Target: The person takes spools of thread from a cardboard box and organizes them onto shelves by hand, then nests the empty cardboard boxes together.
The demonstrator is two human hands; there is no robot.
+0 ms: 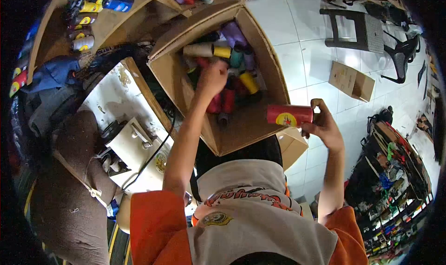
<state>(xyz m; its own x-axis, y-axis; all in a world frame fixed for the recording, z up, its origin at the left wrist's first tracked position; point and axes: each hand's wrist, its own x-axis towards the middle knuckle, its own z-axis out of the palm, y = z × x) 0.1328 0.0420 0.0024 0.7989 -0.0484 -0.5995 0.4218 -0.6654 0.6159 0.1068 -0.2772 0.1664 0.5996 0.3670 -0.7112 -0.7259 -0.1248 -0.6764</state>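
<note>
Found grasped at its outer end, between the thumb and bent fingers of the right hand point(326, 129): a red cylindrical thread spool point(299, 110) with a round yellow label point(285, 120). Held roughly level at the near right side of a large open brown cardboard box point(246, 137), overlapping the rim in this view; contact not determinable. Seen reaching down into the same box: the left hand point(213, 79), with fingers curled and partly hidden, close to several dark red spools point(227, 101); cannot tell whether grasping or released. Recorded inside the box, in a loose heap: a beige cylinder point(197, 50) near the far left wall, a yellow cylindrical piece point(222, 51) in line with its right end, a dark teal spool point(237, 56) just beside, a purple item point(232, 34) toward the far corner and a tilted bright yellow cylinder point(249, 82) near the right wall. Noted left of the box: a worn white tabletop point(109, 90) with a wooden edge, a white machine point(132, 146) crossed by a black cable point(151, 159), and brown fabric point(74, 204) farther out. Observed beyond, at upper left: a curved-looking wooden shelf point(134, 11) bearing labelled spools point(83, 43). Observed right of the box: a white tiled floor point(290, 65) carrying a small open cardboard carton point(346, 79) and a grey plastic stool point(369, 32). Noted at lower right: a dark rack point(367, 172) filled with mixed small items, mostly too small to identify.
</note>
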